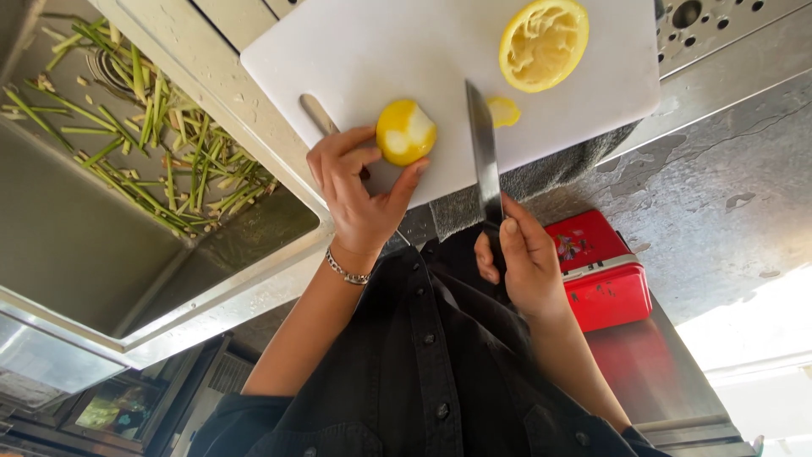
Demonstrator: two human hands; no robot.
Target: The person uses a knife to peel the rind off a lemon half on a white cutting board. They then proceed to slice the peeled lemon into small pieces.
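Left hand (359, 190) is gripping a partly peeled lemon (405, 131) on the white cutting board (381, 51). Right hand (524, 258) is clasping a knife (484, 156), blade lying lengthwise, tip pointing away. Steel counter (719, 169); sink (76, 228) holding green stalks (161, 152).

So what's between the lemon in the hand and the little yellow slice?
The knife blade lies between the lemon and slice on the board, head view.

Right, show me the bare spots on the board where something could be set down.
The board is bare along its far left, between the sink-side edge and the squeezed lemon half. Crowded near the front: left hand holds a lemon, the knife in the right hand beside it, a peel slice past the blade.
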